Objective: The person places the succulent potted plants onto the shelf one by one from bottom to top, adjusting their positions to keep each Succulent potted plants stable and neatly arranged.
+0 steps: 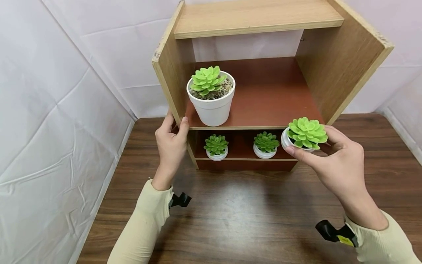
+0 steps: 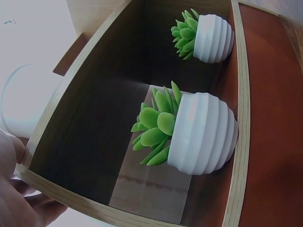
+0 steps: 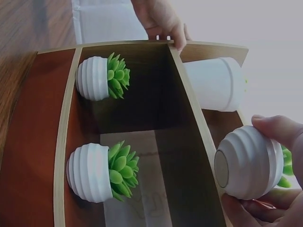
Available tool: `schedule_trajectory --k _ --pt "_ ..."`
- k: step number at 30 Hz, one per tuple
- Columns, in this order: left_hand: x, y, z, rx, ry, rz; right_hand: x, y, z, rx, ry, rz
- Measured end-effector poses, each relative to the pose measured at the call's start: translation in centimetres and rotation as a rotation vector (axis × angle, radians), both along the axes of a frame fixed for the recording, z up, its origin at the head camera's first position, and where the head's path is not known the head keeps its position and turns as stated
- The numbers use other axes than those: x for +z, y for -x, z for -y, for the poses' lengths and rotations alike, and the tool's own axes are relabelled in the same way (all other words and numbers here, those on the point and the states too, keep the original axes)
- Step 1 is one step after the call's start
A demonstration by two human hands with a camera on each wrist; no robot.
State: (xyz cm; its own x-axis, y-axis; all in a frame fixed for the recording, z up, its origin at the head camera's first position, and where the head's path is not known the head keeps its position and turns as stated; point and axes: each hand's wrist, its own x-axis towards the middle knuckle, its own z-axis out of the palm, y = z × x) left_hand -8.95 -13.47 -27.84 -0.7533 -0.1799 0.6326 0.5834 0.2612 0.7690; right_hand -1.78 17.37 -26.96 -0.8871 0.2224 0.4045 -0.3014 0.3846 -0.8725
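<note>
My right hand (image 1: 343, 165) grips a small potted succulent (image 1: 307, 134) by its ribbed white pot, in front of the right end of the middle board. In the right wrist view this pot (image 3: 248, 163) is tipped, its round base showing. With thumb and fingers on either side, my left hand (image 1: 171, 141) holds the left panel of a wooden shelf (image 1: 166, 79). Just above that hand, a larger succulent in a smooth white pot (image 1: 212, 108) stands on the red-brown middle board. Two more small succulents, one left (image 1: 216, 145) and one right (image 1: 265, 144), sit in the lower compartment.
The shelf stands on a dark wood-grain table (image 1: 227, 212). Its top board (image 1: 257, 16) spans the two side panels above the middle board. White sheeting (image 1: 49, 110) hangs at the left and behind. Each wrist wears a black camera mount (image 1: 334, 231).
</note>
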Motion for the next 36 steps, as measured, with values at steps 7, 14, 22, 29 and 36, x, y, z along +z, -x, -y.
schedule_trajectory --k 7,14,22,29,36 --pt "0.1 -0.1 0.0 -0.001 -0.002 0.004 0.4 0.4 0.0 0.006 -0.021 -0.037" --pt "0.2 -0.2 0.1 0.010 0.005 -0.002 0.6 0.4 0.2 -0.005 -0.039 -0.028" --pt "0.2 -0.1 0.1 -0.007 0.002 0.007 0.8 0.5 0.3 -0.016 -0.053 -0.023" --pt "0.3 -0.2 0.0 -0.011 -0.003 0.002 1.2 0.8 0.4 -0.001 -0.037 -0.030" --pt "0.2 -0.2 -0.1 -0.009 -0.003 0.002 1.7 1.4 0.8 0.005 -0.032 -0.055"
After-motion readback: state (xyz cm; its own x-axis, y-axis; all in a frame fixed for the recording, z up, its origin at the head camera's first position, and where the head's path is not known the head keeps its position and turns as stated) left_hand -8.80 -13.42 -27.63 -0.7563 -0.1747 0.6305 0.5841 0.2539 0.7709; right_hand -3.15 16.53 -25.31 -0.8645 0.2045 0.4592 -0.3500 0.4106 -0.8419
